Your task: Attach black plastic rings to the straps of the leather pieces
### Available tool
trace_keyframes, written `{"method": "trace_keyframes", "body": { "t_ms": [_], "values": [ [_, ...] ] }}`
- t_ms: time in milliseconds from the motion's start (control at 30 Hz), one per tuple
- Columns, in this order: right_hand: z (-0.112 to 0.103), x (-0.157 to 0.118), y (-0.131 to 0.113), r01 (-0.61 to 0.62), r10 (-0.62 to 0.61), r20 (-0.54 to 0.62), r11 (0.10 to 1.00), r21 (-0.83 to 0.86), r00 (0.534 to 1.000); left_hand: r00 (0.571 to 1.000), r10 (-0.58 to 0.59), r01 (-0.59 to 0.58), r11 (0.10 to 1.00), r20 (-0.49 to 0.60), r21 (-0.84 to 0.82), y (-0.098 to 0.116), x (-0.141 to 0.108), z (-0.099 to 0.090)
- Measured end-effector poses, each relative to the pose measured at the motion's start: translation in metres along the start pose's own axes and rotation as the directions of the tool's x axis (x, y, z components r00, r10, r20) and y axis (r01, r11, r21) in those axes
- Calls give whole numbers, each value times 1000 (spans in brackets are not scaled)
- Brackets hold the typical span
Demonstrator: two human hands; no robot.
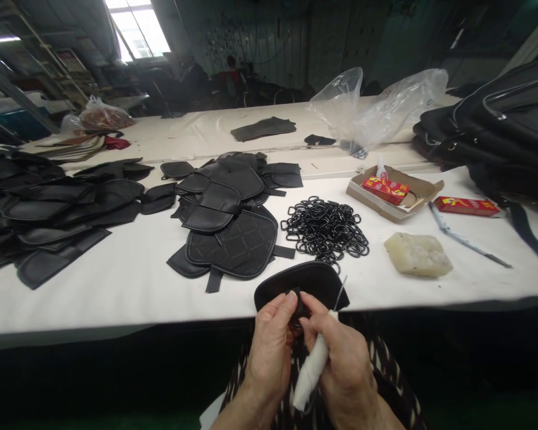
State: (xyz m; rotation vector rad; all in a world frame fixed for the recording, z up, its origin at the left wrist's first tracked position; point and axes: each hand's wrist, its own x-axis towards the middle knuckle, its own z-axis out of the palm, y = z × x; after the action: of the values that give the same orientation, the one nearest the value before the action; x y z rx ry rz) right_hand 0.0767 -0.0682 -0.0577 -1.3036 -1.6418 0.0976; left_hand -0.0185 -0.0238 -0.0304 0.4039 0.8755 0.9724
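At lower centre of the frame, at the near edge of the white tabletop (138, 304): one black flap (305, 279), long axis roughly left to right, curved edge toward the top of the frame, sharp corner toward the right. At its lower edge: one short black tab (298, 307), pinched between thumb and fingers of the left hand (271, 334). In the right hand (347, 346), fingers closed: one spiked tool (312, 370), white-wrapped handle toward lower left, thin metal shaft toward upper right; forefinger near the tab. Just above the flap: one pile of black metal rings (327, 224), too overlapped for a count. At centre left and far left: two heaps of black pieces, likewise uncountable: centre heap (233, 239) and left heap (58, 203). At right: one yellowish block (418, 255), one slender tool (466, 239), one open carton (367, 202) with red packaging inside, and one separate red box (468, 206). At upper right: black bags (484, 119), stacked, number unclear.
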Motion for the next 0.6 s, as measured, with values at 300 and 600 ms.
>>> {"method": "trace_keyframes", "body": {
  "t_ms": [300,600],
  "values": [
    [0,15,-7,4,-2,-49,999,47,999,999,33,-29,993,-34,114,0,0,0],
    [-59,20,19,-198,198,9,975,97,980,977,-74,108,981,-202,160,22,19,7]
  ]
}}
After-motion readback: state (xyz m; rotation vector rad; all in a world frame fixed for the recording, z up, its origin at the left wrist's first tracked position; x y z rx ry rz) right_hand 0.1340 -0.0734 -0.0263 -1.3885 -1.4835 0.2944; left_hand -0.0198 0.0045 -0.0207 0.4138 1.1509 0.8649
